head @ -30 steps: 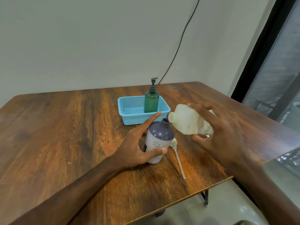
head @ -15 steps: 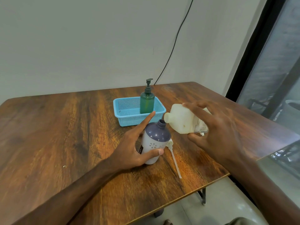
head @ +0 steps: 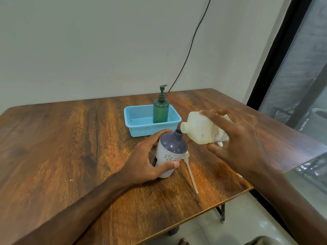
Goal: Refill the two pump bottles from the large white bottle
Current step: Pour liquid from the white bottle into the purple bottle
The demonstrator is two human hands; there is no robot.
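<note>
The left hand (head: 146, 161) grips the open purple-topped pump bottle (head: 170, 152); the right hand (head: 237, 142) holds the tipped large white bottle (head: 200, 129). Keep spout over neck, pouring slowly.

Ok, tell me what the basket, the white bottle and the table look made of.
The basket looks like light blue plastic, moulded with a grid of small holes. The white bottle seems plastic too, matte and milky, slightly see-through. The table shows glossy wood grain; solid wood or laminate, I cannot tell.
</note>
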